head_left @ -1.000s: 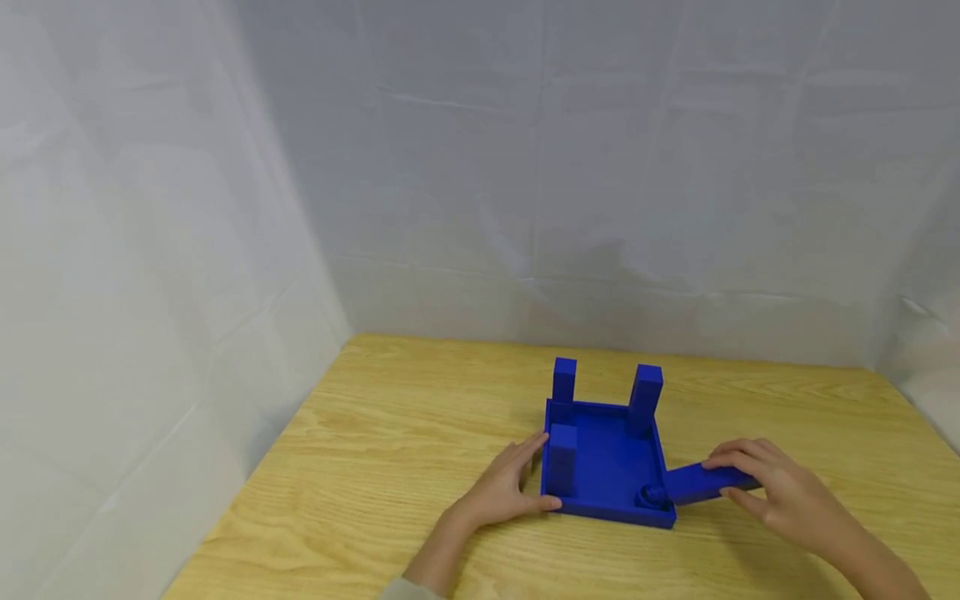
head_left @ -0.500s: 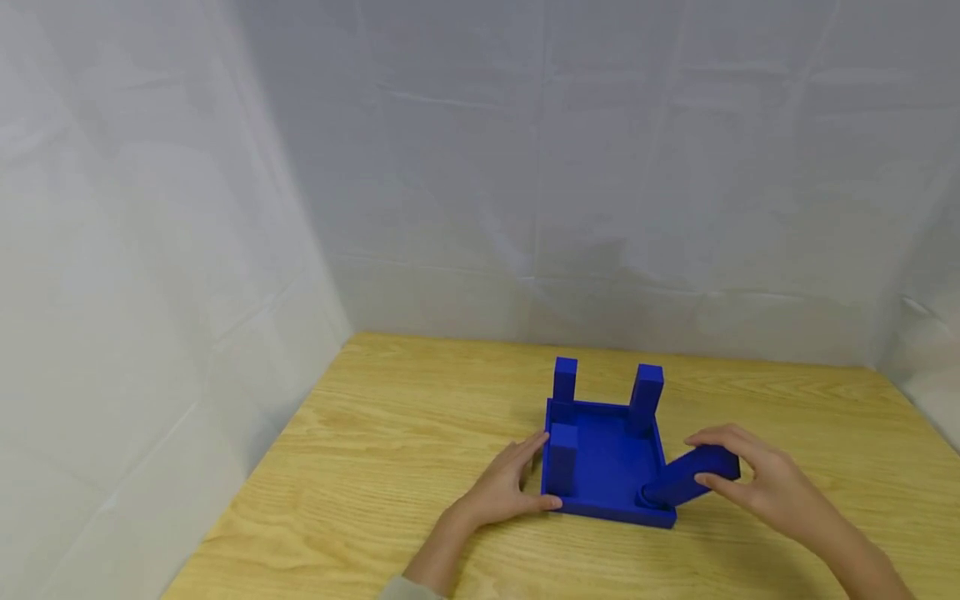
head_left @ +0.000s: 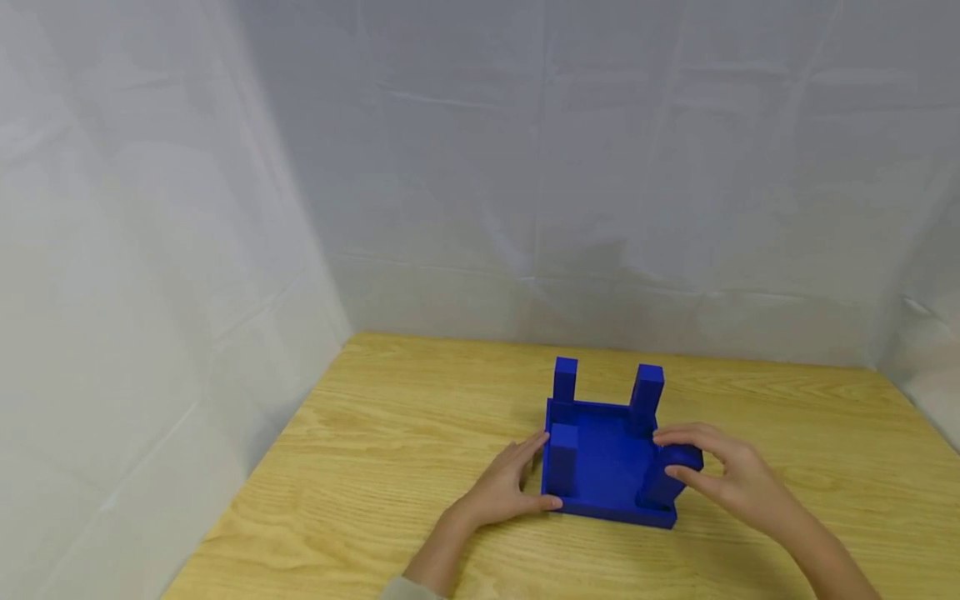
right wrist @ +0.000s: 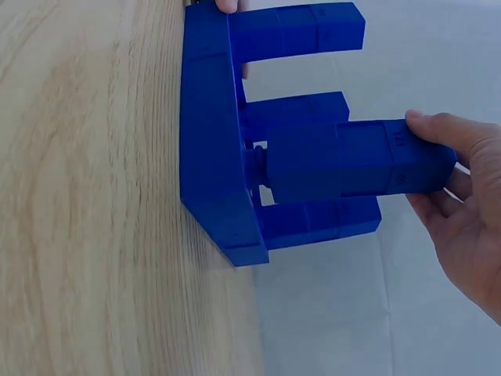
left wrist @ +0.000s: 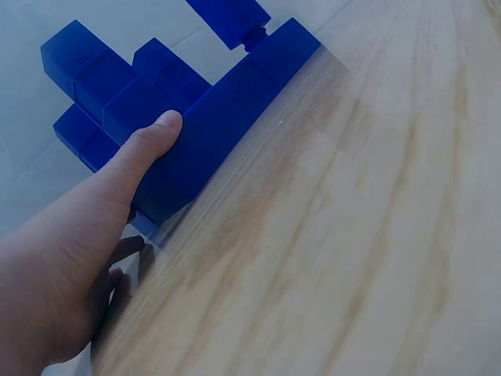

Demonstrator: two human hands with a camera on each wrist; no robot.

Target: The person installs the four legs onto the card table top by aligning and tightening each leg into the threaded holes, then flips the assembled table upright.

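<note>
— What's the right hand (head_left: 731, 479) got?

— Its grip is wrapped around a blue plastic square leg (head_left: 670, 475), thumb and fingers pinching the top end. The lower end sits over a round peg in the near corner of the shallow blue plastic square base (head_left: 607, 467), which lies upside down on the light wooden tabletop (head_left: 420, 433). In the right wrist view the leg (right wrist: 356, 160) looks almost upright but not seated; a gap shows between it and the base (right wrist: 207, 133).

— And the other hand?

— The left hand (head_left: 504, 483) lies flat-fingered against the base's far side from that grip, thumb along the near edge (left wrist: 149, 153). It steadies, grasping nothing.

— How much is done?

— Three blue legs already stand: two at the corners beyond the right grip (head_left: 564, 379) (head_left: 647, 392), one just beside the left fingers (head_left: 561, 458). I'd say only this fourth remains, needing to be pressed down fully onto its peg.
</note>
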